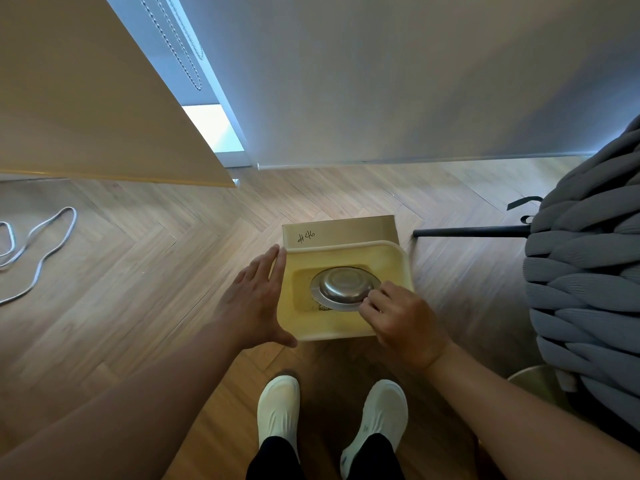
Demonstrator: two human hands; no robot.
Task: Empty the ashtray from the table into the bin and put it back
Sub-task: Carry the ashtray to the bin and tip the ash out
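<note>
A round metal ashtray [341,285] is held upside down over the open cream-yellow bin [391,252] on the floor. My right hand [398,320] pinches the ashtray's near rim. Bits of ash and dark debris lie on the bin's bottom beside the ashtray. My left hand [258,296] is open with fingers spread, its palm against the bin's left wall. The bin's lid, marked "#46" [306,235], stands up at the back.
A table top [86,98] fills the upper left. A white cable [38,258] loops on the wooden floor at left. A chair with a chunky grey knitted blanket [585,271] and a black leg [471,232] stands to the right. My white shoes [332,420] are just below the bin.
</note>
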